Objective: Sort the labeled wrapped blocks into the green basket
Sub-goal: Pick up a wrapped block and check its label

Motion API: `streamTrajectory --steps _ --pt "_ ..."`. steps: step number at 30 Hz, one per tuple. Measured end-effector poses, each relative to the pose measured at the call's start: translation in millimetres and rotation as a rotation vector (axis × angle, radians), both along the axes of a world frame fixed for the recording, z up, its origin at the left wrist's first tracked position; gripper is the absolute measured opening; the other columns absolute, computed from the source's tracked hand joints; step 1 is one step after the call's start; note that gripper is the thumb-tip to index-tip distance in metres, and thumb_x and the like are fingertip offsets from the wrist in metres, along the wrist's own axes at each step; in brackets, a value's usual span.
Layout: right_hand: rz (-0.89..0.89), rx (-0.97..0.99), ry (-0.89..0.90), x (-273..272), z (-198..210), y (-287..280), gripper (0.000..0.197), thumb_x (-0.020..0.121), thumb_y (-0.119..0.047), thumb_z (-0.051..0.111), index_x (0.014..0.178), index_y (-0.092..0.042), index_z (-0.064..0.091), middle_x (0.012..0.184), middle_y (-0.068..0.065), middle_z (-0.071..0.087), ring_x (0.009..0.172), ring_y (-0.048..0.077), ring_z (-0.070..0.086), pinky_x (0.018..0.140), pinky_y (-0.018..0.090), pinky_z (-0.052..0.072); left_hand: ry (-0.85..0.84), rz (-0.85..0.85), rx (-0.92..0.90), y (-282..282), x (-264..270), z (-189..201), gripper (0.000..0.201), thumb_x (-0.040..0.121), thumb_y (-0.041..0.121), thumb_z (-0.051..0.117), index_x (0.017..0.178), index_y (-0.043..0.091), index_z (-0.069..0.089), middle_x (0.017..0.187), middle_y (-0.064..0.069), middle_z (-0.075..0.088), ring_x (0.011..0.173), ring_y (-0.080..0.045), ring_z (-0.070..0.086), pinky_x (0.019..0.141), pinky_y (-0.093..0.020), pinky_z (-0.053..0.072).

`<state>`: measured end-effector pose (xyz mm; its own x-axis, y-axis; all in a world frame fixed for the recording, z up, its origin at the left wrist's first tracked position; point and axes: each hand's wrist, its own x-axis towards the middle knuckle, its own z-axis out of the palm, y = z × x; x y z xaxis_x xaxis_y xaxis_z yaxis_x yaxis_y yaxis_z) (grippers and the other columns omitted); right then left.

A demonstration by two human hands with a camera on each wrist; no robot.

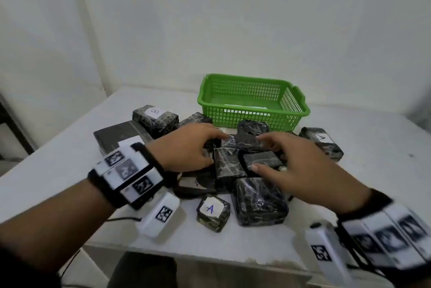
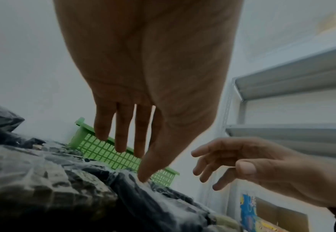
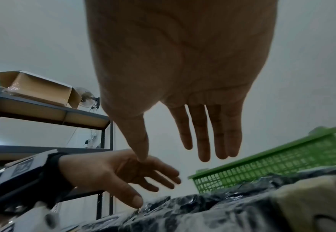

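Note:
The green basket [image 1: 254,101] stands at the back of the white table [image 1: 58,159], holding only a pale sheet. In front of it lies a pile of dark, plastic-wrapped blocks [image 1: 229,166]. One block labelled B [image 1: 155,117] lies at the back left, one labelled A [image 1: 213,212] at the front, and another A [image 1: 321,142] to the right. My left hand [image 1: 215,148] and right hand [image 1: 257,153] hover over the pile's middle, fingers straight, holding nothing. In the left wrist view the left thumb [image 2: 143,177] touches the wrap of a block.
A flat dark grey slab [image 1: 116,136] with a white label lies at the left of the pile. Metal shelving [image 3: 50,113] carrying a cardboard box [image 3: 38,87] stands beside the table. The table's front edge [image 1: 210,257] is close below the blocks.

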<state>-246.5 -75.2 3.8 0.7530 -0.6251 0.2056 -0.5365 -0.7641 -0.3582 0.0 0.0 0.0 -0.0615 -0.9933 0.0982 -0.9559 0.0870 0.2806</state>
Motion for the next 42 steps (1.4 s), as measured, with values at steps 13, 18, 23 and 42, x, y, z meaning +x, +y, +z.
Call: streamTrajectory --steps 13,18,23,42 --pt "-0.032 0.005 0.378 76.0 -17.9 -8.3 0.064 0.076 -0.076 0.073 0.103 -0.018 0.063 0.097 0.001 0.07 0.086 0.021 0.064 0.074 0.033 0.053 -0.185 -0.223 0.257 -54.7 -2.1 -1.9 0.07 0.074 0.016 0.082 0.139 0.017 0.056 0.134 -0.002 0.059 0.115 -0.02 0.059 0.098 -0.029 0.047" --pt "-0.039 0.048 0.352 73.7 -14.7 -4.7 0.057 0.079 -0.061 0.078 0.111 -0.017 0.063 0.101 0.0 0.07 0.092 0.021 0.066 0.077 0.033 0.055 -0.124 -0.22 0.271 -56.4 1.1 -0.9 0.074 0.075 0.023 0.088 0.14 0.015 0.053 0.131 0.0 0.053 0.104 -0.012 0.054 0.091 -0.023 0.044" --pt "-0.061 0.229 0.115 57.5 1.2 -21.8 0.048 0.077 -0.04 0.083 0.122 -0.027 0.071 0.11 -0.006 0.073 0.093 0.011 0.068 0.085 0.028 0.056 0.134 -0.094 0.234 -55.2 17.3 1.0 0.063 0.076 0.034 0.088 0.129 0.026 0.055 0.114 0.005 0.069 0.1 -0.015 0.067 0.091 -0.031 0.052" --pt "0.032 0.81 -0.803 55.5 0.7 -75.2 0.048 0.08 -0.024 0.081 0.122 -0.004 0.071 0.113 0.009 0.08 0.102 0.023 0.078 0.078 0.03 0.063 1.276 0.067 -0.249 -64.7 7.1 -5.0 0.049 0.076 0.034 0.081 0.113 0.003 0.073 0.114 -0.017 0.075 0.112 -0.036 0.07 0.109 -0.056 0.048"
